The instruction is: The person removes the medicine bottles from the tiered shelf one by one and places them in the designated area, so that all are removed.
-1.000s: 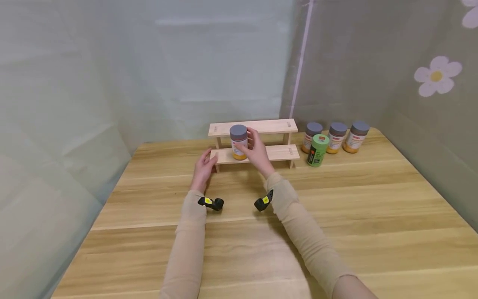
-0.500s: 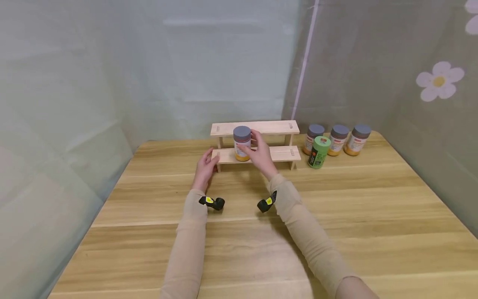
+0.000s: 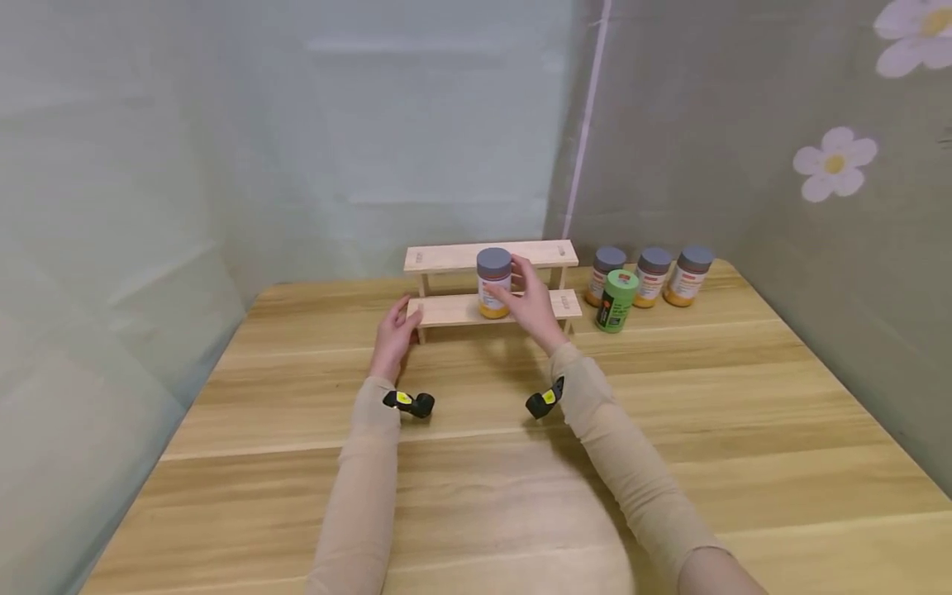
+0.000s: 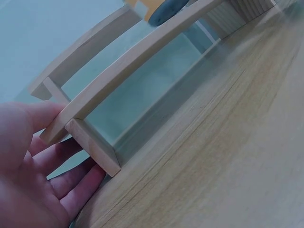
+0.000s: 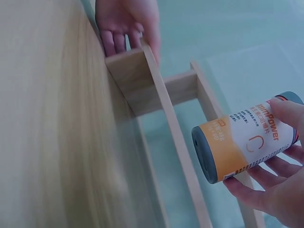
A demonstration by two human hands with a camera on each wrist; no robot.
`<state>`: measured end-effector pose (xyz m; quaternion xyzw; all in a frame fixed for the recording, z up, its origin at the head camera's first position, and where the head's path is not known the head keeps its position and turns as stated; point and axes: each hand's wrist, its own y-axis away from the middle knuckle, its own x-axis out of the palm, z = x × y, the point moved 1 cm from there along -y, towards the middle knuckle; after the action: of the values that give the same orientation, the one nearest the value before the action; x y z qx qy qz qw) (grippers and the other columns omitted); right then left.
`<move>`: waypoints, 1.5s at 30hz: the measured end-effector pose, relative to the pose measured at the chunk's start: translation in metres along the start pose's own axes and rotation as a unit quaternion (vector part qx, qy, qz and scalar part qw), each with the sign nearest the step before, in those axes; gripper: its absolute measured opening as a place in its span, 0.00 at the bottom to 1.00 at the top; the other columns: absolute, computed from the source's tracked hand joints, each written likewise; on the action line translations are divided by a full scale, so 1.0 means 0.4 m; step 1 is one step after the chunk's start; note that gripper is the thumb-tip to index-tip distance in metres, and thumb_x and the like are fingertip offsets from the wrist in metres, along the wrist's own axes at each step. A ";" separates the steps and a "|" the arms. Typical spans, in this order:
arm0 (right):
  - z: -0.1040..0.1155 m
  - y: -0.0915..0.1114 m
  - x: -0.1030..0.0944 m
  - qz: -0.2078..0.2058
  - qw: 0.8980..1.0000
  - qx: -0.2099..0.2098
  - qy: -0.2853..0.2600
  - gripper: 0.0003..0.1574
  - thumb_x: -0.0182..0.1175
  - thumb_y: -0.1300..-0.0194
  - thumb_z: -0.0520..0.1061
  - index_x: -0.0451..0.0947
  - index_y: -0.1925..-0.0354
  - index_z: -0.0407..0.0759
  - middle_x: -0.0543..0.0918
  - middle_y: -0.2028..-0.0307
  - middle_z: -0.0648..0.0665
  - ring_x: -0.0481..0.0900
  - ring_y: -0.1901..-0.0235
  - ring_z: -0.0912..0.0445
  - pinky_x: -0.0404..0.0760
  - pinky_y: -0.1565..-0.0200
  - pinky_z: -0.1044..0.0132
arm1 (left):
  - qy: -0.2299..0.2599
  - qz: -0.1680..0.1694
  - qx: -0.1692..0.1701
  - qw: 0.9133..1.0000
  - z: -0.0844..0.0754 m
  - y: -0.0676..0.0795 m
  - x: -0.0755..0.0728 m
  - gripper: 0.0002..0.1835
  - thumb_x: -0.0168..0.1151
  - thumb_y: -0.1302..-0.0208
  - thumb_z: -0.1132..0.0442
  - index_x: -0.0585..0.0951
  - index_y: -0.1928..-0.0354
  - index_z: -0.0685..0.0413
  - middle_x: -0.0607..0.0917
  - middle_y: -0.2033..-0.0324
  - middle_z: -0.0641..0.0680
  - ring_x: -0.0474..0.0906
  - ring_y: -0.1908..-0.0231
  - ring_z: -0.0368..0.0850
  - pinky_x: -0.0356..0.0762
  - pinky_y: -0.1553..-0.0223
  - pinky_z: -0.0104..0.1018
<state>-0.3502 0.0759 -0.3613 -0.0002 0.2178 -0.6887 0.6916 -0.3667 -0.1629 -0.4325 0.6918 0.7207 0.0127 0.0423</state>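
Observation:
In the head view, my right hand holds a supplement bottle with a grey cap, white label and orange lower band, thumb on the near side and fingers behind. The bottle is upright over the middle of the lower board of a two-tier wooden display rack. The right wrist view shows the bottle close over the boards, its dark base facing the lower one. My left hand grips the left end of that lower board. In the left wrist view its thumb lies at the board's end, with the fingers around the leg.
Right of the rack stand three similar grey-capped bottles in a row, with a green bottle in front of them. The rack's upper board is behind the lower one. Hanging cloth encloses the wooden table.
My right hand has moved the bottle rightward along the lower board, from left of its middle to about its middle. My left hand stays at the rack's left end.

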 end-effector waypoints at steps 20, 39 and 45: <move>0.019 -0.011 -0.150 -0.041 0.999 -0.012 0.015 0.38 0.64 0.35 0.47 0.62 0.32 0.44 0.71 0.36 0.37 0.71 0.36 0.42 0.72 0.36 0.49 | 0.008 -0.005 -0.007 1.000 0.005 -0.027 -0.023 0.32 0.51 0.27 0.57 0.56 0.25 0.48 0.67 0.30 0.60 0.70 0.37 0.53 0.73 0.58 0.24; 0.047 -0.013 -0.334 -0.103 0.992 -0.039 0.059 0.39 0.65 0.36 0.49 0.62 0.32 0.42 0.73 0.37 0.35 0.72 0.38 0.42 0.70 0.35 0.48 | 0.010 -0.005 -0.017 1.000 0.003 -0.035 -0.025 0.33 0.52 0.27 0.57 0.54 0.24 0.47 0.65 0.29 0.58 0.69 0.35 0.52 0.73 0.55 0.27; 0.046 -0.004 -0.380 -0.127 0.989 -0.023 0.073 0.40 0.65 0.37 0.50 0.62 0.31 0.44 0.72 0.36 0.36 0.72 0.37 0.43 0.70 0.35 0.48 | 0.005 -0.002 -0.014 1.000 0.004 -0.040 -0.031 0.33 0.51 0.27 0.56 0.54 0.24 0.48 0.66 0.29 0.59 0.69 0.34 0.53 0.73 0.52 0.29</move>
<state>-0.3395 0.2152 -0.2983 0.0064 0.2819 -0.7637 0.5807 -0.3819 -0.1759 -0.4347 0.6897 0.7219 0.0266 0.0486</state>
